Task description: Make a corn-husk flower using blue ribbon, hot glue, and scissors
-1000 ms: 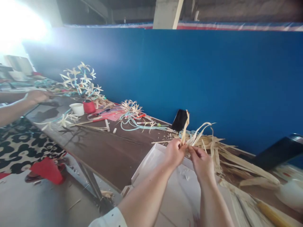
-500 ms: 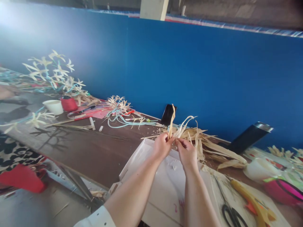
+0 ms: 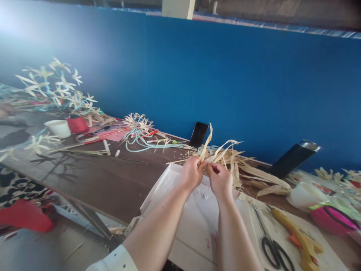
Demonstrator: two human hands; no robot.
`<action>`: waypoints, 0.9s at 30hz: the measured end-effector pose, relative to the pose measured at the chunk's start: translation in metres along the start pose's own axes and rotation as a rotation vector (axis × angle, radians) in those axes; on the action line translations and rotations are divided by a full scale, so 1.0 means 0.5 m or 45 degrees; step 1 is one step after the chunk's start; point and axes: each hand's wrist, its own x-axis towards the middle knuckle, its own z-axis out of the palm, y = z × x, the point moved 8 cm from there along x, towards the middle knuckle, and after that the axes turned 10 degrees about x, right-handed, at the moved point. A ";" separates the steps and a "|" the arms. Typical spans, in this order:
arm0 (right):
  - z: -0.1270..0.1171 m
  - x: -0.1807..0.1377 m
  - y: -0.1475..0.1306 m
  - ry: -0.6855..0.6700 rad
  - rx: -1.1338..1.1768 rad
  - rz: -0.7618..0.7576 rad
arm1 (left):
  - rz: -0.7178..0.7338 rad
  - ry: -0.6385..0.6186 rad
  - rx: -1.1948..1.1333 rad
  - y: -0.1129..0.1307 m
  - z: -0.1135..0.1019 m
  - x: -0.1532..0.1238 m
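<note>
My left hand (image 3: 192, 174) is closed in a pinch at the base of an upright strip of dried corn husk (image 3: 208, 142). Touching it from the right, my right hand (image 3: 220, 181) has its thumb and fingers pinched together on the lower end of the husk. Pale curled husk strips (image 3: 224, 147) rise just behind the fingers. What lies right between the fingertips is too small to make out. Both hands are above the far edge of an open white cardboard box (image 3: 194, 222) with small scraps in it. A pile of dried husks (image 3: 248, 173) lies behind and to the right.
Black scissors (image 3: 275, 250) and a yellow glue gun (image 3: 299, 235) lie at the right, near a white cup (image 3: 306, 195) and a tilted black flask (image 3: 296, 159). A phone (image 3: 199, 134) leans on the blue partition (image 3: 239, 82). Husk flowers (image 3: 63, 84) and a white cup (image 3: 58, 128) stand left.
The upright husk strip now leans further right, and the curled strips have swung right. My right hand's fingers have shifted slightly on the husk. The whole view has drifted a little.
</note>
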 end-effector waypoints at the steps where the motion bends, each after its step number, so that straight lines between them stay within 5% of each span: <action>1: 0.001 0.000 -0.001 -0.001 -0.005 -0.015 | 0.014 0.001 0.004 0.002 0.000 0.000; 7: -0.014 0.006 0.008 0.100 -0.115 -0.012 | 0.010 -0.040 -0.171 0.014 -0.003 -0.002; 12: -0.027 0.011 0.050 0.208 0.224 0.184 | -0.265 -0.041 -0.352 -0.012 -0.006 0.000; 16: -0.047 0.012 0.103 0.430 0.534 0.381 | -0.273 -0.048 -0.453 -0.004 -0.013 -0.001; 20: -0.089 0.004 0.153 0.800 0.850 0.552 | -0.351 0.053 -0.495 -0.016 -0.036 0.000; 27: -0.116 0.012 0.173 0.874 1.068 0.546 | -0.644 0.490 -0.460 -0.116 -0.075 0.013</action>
